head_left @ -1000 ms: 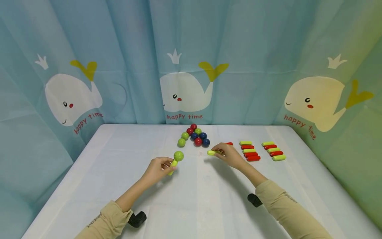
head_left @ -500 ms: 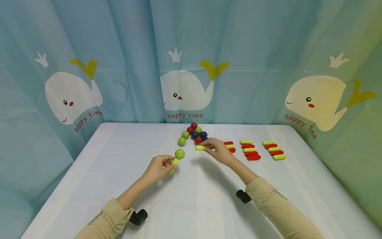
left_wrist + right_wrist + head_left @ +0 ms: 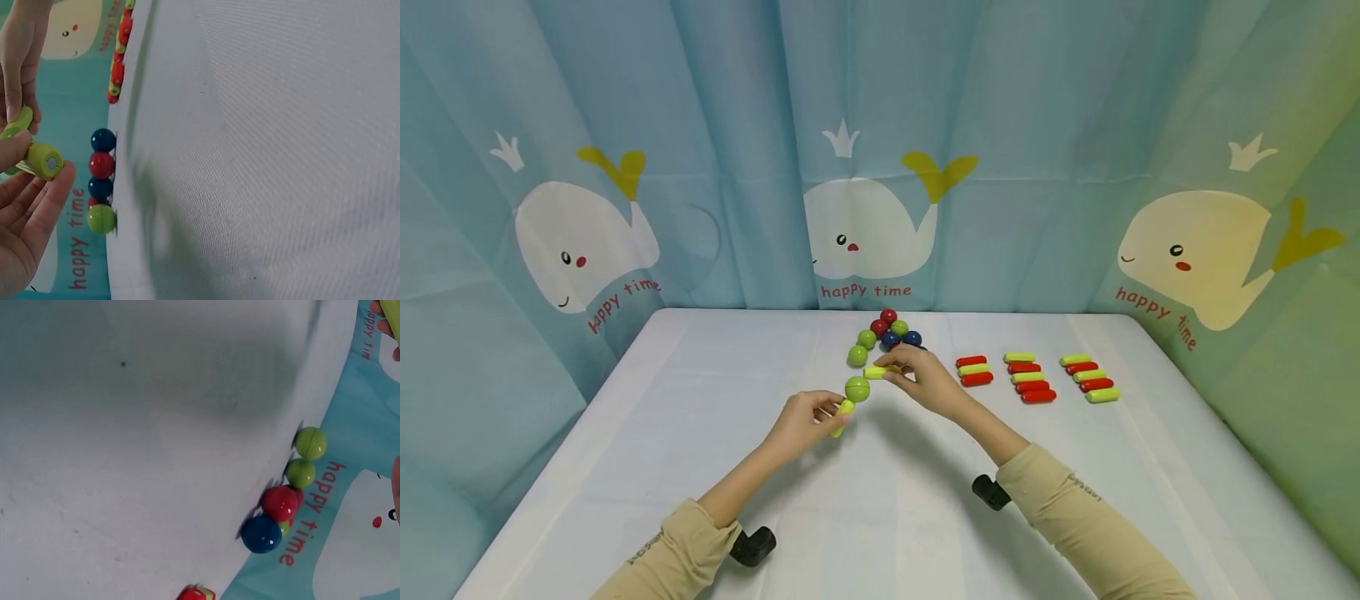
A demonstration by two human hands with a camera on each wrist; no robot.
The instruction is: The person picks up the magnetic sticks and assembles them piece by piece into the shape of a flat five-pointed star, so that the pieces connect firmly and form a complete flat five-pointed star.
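Left grip (image 3: 805, 423) pinches a yellow stick (image 3: 846, 407), green ball (image 3: 857, 389) at its far end; right grip (image 3: 927, 383) pinches a second stick (image 3: 874, 372) by the ball, contact unclear; all above the bench (image 3: 880, 517); a skewed push could knock the ball off.

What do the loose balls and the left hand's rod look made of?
Loose balls: likely hard plastic, glossy; bright highlights and a seam on a green one, though painted metal is possible. Rod in the left hand: probably plastic, satin, from its soft sheen; its grey end disc looks metallic.
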